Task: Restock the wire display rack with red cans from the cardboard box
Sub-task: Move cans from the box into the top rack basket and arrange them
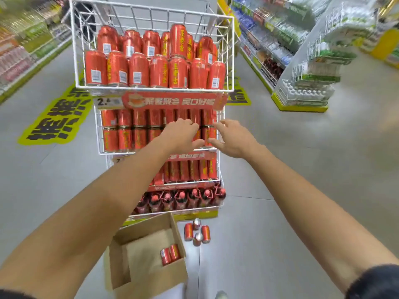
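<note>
The white wire display rack (pixel 74 50) stands in front of me with red cans (pixel 138 70) filling its top basket and the tiers below. My left hand (pixel 182 134) reaches into the right part of the second tier, fingers curled around a red can (pixel 197 134) there. My right hand (pixel 234 140) is beside it with fingers spread, its tips touching the neighbouring can (pixel 209 137) at the tier's right end. The cardboard box (pixel 151 275) lies open on the floor below, with two red cans (pixel 170 254) in it.
Several loose red cans (pixel 197 232) lie and stand on the floor right of the box. Red-capped bottles (pixel 181 199) fill the rack's bottom tier. Store shelves (pixel 269 46) line both sides of the aisle. A stacked water display (pixel 306 91) stands to the right.
</note>
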`<state>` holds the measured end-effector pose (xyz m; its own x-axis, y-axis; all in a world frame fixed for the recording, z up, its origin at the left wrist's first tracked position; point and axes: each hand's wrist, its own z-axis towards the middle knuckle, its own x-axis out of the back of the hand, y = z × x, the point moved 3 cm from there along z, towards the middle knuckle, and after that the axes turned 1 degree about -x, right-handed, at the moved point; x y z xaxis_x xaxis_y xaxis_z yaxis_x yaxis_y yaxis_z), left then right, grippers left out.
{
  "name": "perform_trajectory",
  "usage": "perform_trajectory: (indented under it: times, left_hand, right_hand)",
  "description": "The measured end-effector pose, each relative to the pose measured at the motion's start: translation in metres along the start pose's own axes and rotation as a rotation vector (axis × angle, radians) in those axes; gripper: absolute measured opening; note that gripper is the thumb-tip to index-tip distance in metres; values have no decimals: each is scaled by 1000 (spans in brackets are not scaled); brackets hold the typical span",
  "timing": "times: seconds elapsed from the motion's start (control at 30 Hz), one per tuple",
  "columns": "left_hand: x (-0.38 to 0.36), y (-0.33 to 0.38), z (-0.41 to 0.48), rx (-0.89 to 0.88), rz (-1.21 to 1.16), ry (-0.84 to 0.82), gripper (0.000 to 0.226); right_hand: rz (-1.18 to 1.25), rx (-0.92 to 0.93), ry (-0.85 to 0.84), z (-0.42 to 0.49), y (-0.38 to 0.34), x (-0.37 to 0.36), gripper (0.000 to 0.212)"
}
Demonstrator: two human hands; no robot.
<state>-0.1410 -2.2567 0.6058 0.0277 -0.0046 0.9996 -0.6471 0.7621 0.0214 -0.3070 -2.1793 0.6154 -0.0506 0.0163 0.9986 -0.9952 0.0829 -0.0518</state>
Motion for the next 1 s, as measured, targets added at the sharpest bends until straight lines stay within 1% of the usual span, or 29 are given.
perform_trajectory:
  times: [0.07,0.2,0.27,0.33,0.43,0.63,0.7,0.77,0.87,1.0]
  left_hand:
    - [-19,11,7,21,-26,-37,61]
    - [-71,30,20,93,-83,-141,62]
    - [-96,39,26,127,-111,-167,58]
    - [-117,48,26,167,-154,-197,59]
    - [-146,54,19,222,-154,-246,60]
    - [-201,35,-27,343,-228,-291,52]
    - [-226,24,-48,396,-279,-321,54]
    - [-256,12,-73,447,-329,-356,58]
    - [-313,-4,-112,484,-406,-421,53]
    - [-405,-23,-164,554,-427,-590,59]
  right_hand:
    - [26,8,-31,3,14,-24,67]
    - [63,60,-142,9,41,-77,66]
    - [56,94,-177,11,54,-102,65]
    - [41,132,-219,12,61,-122,66]
    - [48,186,-258,14,60,-147,68]
    - [114,229,-333,9,24,-199,65]
    - [140,227,-382,4,6,-228,64]
    - [169,216,-447,-4,-14,-262,64]
    - [195,213,-525,-22,-44,-318,60]
    - [250,155,-650,-49,-82,-414,58]
